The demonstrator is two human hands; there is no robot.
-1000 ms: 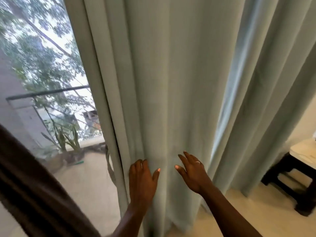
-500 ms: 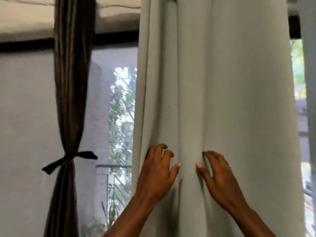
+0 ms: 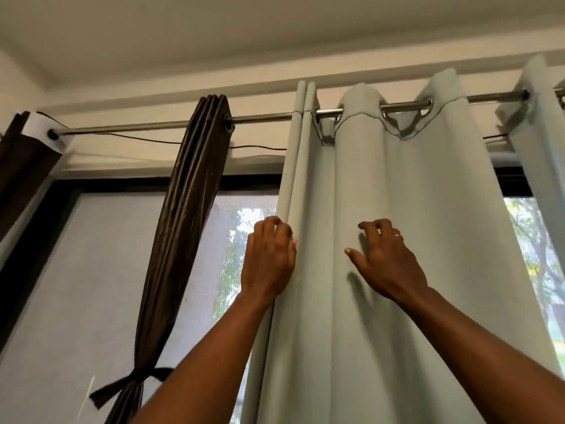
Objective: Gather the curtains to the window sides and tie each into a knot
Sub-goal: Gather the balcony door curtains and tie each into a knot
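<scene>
the grip of the left hand [image 3: 269, 258] is closed on the left edge of the pale green curtain [image 3: 412, 209]: its fingers curl round the outer fold and the thumb lies on the front of the cloth. the right hand [image 3: 388, 261] rests on the same curtain just to the right, its grip spread, thumb held out wide toward the left hand and the bent fingers touching the cloth with their tips; a thin ring [image 3: 397, 236] sits on 1 finger. both forearms reach up from the near bottom edge.

the pale green curtain hangs by metal eyelets from a steel rod [image 3: 260, 117] and falls in broad folds across the middle of the window [image 3: 244, 185], covering most of the right part of the glass. a 2nd pale panel [image 3: 544, 148] hangs at the far right, apart from it, with a strip of glass and trees between them.

left of the hands, a brown curtain [image 3: 183, 224] is gathered into a narrow bundle on the same rod, bound low down by a black band [image 3: 134, 381]. another brown panel [image 3: 21, 160] hangs at the far left. a thin cord [image 3: 153, 142] sags below the rod.
</scene>
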